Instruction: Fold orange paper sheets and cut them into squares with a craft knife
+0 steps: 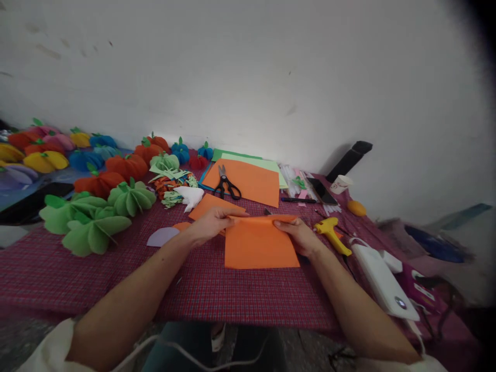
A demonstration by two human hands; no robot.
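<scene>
A folded sheet of orange paper (pixel 261 245) is held between my two hands above the checked tablecloth. My left hand (pixel 213 223) pinches its upper left corner, and my right hand (pixel 300 235) grips the upper right, thumb on top. The sheet's far edge bends along a fold. Behind my left hand lie more orange paper pieces (pixel 211 205), with a lilac paper half-circle (pixel 163 236) to the left. Black-handled scissors (pixel 225 183) rest on a large orange sheet (pixel 251 178) farther back. Right of my right hand is a yellow glue gun (pixel 332 235).
Paper pumpkins in green (pixel 95 230), red (pixel 127 166) and other colours crowd the left side. Paper scraps (pixel 172 187) lie beside them. At right are a phone (pixel 321 191), a paper cup (pixel 341 184), a white power bank-like box (pixel 383 279) and cables.
</scene>
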